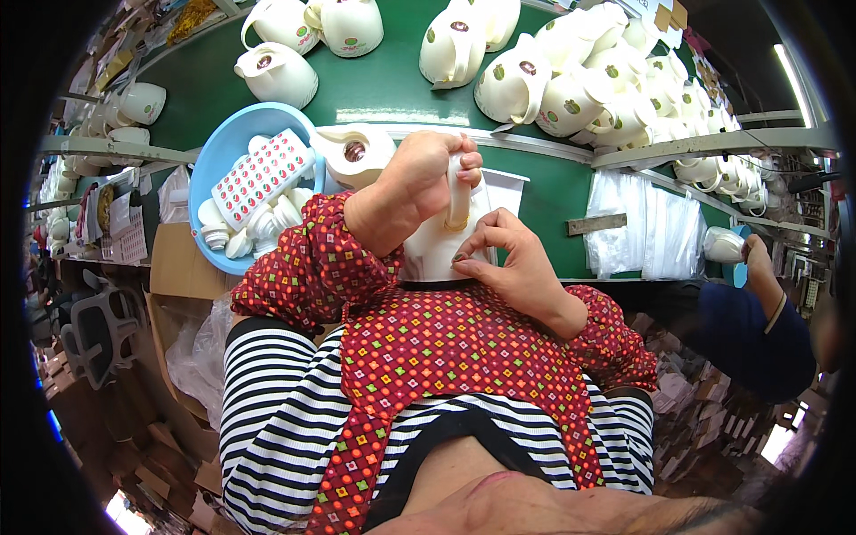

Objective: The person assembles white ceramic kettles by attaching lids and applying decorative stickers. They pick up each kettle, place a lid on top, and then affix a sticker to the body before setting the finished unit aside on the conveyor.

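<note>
My left hand (417,183) is wrapped round the handle (459,192) of a white vacuum jug (430,245) held close to my body. The fingers of my right hand (522,272) are pinched together against the jug's side, low down. What they hold, if anything, is too small to make out. Just left of the jug stands another white jug (379,147) with a round brown mark on its top. A sheet of small red-and-green round stickers (265,178) lies on white plastic parts (267,225) in a light blue basin (207,153) to the left.
White jugs (513,85) crowd the far right of the green table (379,85), with several more (276,76) at the far left. Clear plastic bags (655,232) lie at right under a flat bar (597,224). A co-worker's arm (760,281) reaches in at the right. An open cardboard box (185,260) stands at left.
</note>
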The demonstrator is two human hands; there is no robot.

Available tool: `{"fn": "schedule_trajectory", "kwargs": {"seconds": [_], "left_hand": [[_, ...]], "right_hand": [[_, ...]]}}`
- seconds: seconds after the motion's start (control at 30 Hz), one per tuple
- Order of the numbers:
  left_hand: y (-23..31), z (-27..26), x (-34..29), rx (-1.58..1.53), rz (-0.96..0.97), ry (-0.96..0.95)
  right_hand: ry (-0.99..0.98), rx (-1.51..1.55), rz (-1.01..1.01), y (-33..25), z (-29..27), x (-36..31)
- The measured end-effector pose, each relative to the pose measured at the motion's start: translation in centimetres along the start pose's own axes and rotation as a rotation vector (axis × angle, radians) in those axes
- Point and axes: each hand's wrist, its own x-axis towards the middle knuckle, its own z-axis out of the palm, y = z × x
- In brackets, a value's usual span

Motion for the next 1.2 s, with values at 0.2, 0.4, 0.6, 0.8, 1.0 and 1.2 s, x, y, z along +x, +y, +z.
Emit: {"fn": "schedule_trajectory", "kwargs": {"seconds": [0.2,0.4,0.6,0.8,1.0,1.2], "left_hand": [[0.0,-0.3,-0.3,-0.027,0.025,-0.025],[-0.3,0.4,-0.9,-0.041,0.045,-0.011],[0.4,1.2,-0.9,-0.007,0.11,-0.127],[7.1,2.7,-0.4,0.334,0.335,-0.267],[16.3,1.7,10.9,0.731,0.795,-0.025],[25.6,-1.5,25.9,0.876,0.828,0.157]], "right_hand": [[0.108,-0.125,-0.122,0.7,0.9,0.1],[0.216,-0.192,-0.093,1.9,1.5,0.5],[0.372,-0.342,-0.19,1.9,1.2,2.1],[0.392,-0.157,-0.178,2.4,-1.8,1.4],[0.477,0.005,0.018,4.7,-2.4,0.0],[0.419,0.063,0.169,10.1,-1.6,0.3]]}}
